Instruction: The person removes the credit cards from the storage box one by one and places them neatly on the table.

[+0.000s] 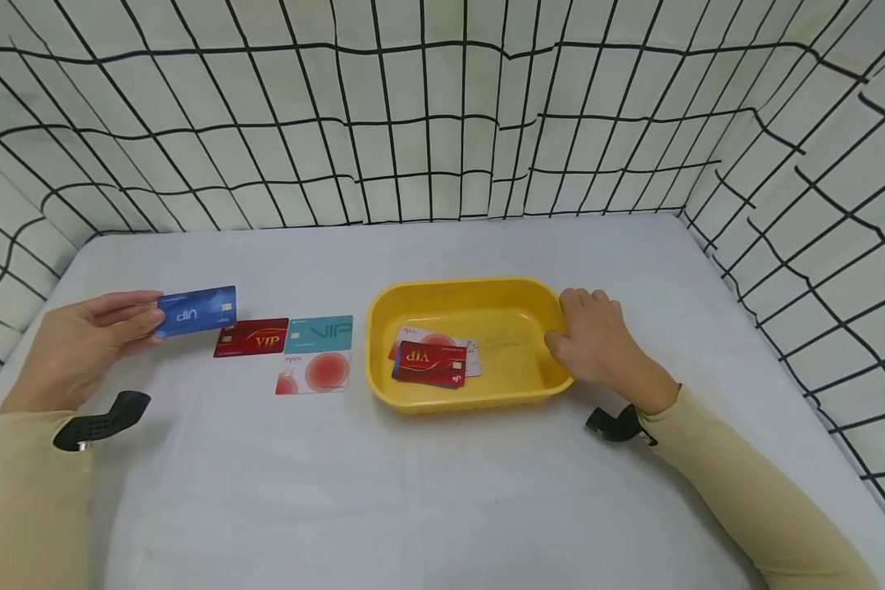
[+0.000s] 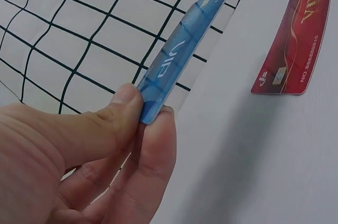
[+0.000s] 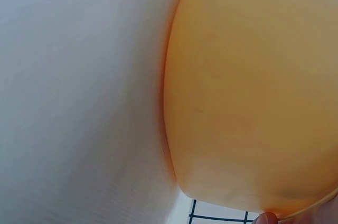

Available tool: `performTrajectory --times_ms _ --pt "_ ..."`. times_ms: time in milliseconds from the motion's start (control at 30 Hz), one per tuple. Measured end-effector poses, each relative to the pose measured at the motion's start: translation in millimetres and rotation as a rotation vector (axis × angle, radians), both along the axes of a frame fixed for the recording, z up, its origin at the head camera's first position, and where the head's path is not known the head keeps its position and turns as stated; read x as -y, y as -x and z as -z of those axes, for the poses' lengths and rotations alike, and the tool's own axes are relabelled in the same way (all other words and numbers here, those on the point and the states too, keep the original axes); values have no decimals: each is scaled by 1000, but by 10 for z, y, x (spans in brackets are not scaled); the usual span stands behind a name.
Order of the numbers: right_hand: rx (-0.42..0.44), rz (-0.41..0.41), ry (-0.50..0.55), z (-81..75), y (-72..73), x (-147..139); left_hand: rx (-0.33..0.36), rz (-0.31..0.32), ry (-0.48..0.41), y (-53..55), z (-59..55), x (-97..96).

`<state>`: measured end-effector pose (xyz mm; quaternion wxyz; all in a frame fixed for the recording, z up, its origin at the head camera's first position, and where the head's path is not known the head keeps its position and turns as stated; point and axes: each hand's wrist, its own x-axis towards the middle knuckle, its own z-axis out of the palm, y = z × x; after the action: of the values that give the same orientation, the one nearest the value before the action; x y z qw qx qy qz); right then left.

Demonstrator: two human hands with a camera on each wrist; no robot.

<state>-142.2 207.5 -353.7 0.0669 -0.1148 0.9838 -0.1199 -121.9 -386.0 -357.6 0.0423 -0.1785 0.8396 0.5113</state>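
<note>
Between thumb and fingertips, my left hand (image 1: 88, 340) pinches a blue VIP card (image 1: 197, 312) by one short end. The card is held up at the left, and in the left wrist view the same blue card (image 2: 182, 49) is seen slanting. To its right lie a red VIP card (image 1: 251, 338), a teal VIP card (image 1: 320, 334) and a white card with red circles (image 1: 313, 374), side by side. My right hand (image 1: 597, 336) grips the right rim of a yellow plastic tray (image 1: 519, 373). Inside it, a red card (image 1: 431, 365) overlaps a white card (image 1: 474, 358).
A white cloth-covered table (image 1: 413, 508) carries everything. Black wire mesh panels (image 1: 428, 123) stand along the back and both sides, with white sheeting behind them. Black straps with a dark piece (image 1: 103, 422) sit on both wrists.
</note>
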Motion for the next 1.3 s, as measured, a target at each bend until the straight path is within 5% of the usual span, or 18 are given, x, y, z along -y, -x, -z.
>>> performTrajectory --times_ms 600,1300 --pt "-6 -5 29 -29 -26 -17 101 10 234 6 85 198" --pt "-10 -5 16 -2 -12 -3 164 14 304 59 136 388"
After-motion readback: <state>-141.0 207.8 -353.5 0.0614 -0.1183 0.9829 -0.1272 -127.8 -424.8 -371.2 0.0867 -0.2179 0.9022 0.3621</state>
